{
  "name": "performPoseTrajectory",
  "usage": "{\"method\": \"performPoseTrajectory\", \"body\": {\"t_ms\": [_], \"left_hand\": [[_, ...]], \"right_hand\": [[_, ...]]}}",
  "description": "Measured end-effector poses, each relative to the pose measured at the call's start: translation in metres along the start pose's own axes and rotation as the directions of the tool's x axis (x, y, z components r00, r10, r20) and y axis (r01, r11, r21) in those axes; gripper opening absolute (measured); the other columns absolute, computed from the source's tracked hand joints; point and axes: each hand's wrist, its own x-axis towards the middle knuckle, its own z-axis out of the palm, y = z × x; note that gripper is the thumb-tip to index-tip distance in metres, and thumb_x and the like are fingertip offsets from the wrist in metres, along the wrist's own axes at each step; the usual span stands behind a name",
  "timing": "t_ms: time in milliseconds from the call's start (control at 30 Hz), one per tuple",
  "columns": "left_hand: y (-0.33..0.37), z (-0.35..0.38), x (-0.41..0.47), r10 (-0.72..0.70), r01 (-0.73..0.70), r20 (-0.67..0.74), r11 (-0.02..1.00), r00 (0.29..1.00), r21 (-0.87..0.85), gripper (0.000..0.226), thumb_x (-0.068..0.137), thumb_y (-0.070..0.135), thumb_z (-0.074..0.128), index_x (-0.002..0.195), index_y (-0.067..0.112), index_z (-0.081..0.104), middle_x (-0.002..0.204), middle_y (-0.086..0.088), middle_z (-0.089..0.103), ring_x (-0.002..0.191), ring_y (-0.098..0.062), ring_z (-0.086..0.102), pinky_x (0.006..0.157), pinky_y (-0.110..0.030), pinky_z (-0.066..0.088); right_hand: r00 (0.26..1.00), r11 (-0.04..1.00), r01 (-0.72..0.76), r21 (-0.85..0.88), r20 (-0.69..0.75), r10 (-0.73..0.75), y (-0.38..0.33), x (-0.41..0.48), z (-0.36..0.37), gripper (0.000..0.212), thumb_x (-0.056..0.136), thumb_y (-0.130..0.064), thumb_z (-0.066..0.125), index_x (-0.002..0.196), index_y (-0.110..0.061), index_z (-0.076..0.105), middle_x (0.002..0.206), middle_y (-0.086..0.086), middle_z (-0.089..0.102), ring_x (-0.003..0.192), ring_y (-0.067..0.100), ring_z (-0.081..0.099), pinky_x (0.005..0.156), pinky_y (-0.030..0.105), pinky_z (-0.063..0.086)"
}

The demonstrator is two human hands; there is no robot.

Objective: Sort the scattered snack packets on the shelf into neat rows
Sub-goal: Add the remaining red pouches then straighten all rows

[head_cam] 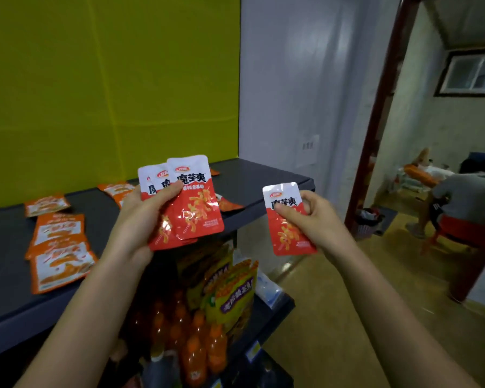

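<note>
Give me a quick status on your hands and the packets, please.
Both busy: left grip holds a fan of red packets, right grip pinches one red packet. Orange packets lie unsorted on shelf. Nothing in the way.

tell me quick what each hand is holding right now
left hand: holds a fan of red packets
right hand: pinches a single red packet

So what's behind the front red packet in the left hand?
Two more red packets, fanned out to its left, white tops showing. The left hand grips all three. The front packet and thumb cover most of them, so any further packet behind cannot be seen.
</note>
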Motion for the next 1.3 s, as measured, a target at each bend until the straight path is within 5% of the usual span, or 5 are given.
{"method": "performPoseTrajectory", "body": {"t_ms": [100,233,467,700,1300], "left_hand": [[0.005,0.013,0.034,0.046,-0.046,-0.045,0.999,0.998,0.007,0.023,0.082,0.018,0.066,0.105,0.018,0.061,0.064,0.006,0.072,0.05,-0.006,0.067,0.042,-0.021,0.052],[0.006,0.022,0.068,0.036,-0.028,-0.097,0.996,0.995,0.08,0.035,0.081,0.021,0.067,0.115,0.014,0.059,0.084,-0.002,0.07,0.051,-0.008,0.067,0.051,-0.029,0.058],[0.001,0.034,0.106,0.066,-0.024,-0.283,0.988,0.957,0.152,0.011,0.083,0.02,0.065,0.091,0.016,0.06,0.054,0.004,0.07,0.044,-0.01,0.065,0.04,-0.026,0.052],[-0.007,0.06,0.12,0.148,-0.05,-0.444,0.973,0.884,0.226,0.004,0.084,0.019,0.064,0.085,0.015,0.062,0.055,0.004,0.07,0.044,-0.01,0.065,0.043,-0.029,0.055],[-0.014,0.103,0.14,0.193,-0.053,-0.525,0.961,0.829,0.27,0.008,0.085,0.017,0.063,0.08,0.015,0.057,0.049,0.006,0.067,0.042,-0.007,0.063,0.042,-0.026,0.054]], "right_hand": [[0.996,0.992,0.086,-0.094,0.025,-0.084,0.001,0.059,0.006,0.016,0.083,-0.035,0.066,0.092,-0.025,0.058,0.084,-0.003,0.07,0.07,0.003,0.066,0.069,0.023,0.053],[0.99,0.972,0.123,-0.199,0.089,-0.107,0.006,0.124,0.021,0.035,0.091,-0.038,0.053,0.114,-0.013,0.059,0.106,0.008,0.069,0.096,0.022,0.066,0.085,0.033,0.051],[0.936,0.976,0.098,-0.193,0.352,-0.024,0.033,0.23,0.055,0.032,0.094,-0.027,0.043,0.121,-0.011,0.052,0.116,0.011,0.064,0.102,0.024,0.062,0.082,0.032,0.045],[0.846,0.943,0.219,-0.252,0.53,-0.055,0.054,0.301,0.092,0.034,0.093,-0.028,0.046,0.117,-0.006,0.051,0.118,0.015,0.061,0.108,0.031,0.059,0.094,0.045,0.046],[0.858,0.749,0.415,-0.516,0.496,-0.133,0.065,0.327,0.115,0.045,0.092,-0.039,0.042,0.121,-0.005,0.048,0.124,0.016,0.056,0.115,0.036,0.052,0.085,0.037,0.042]]}}
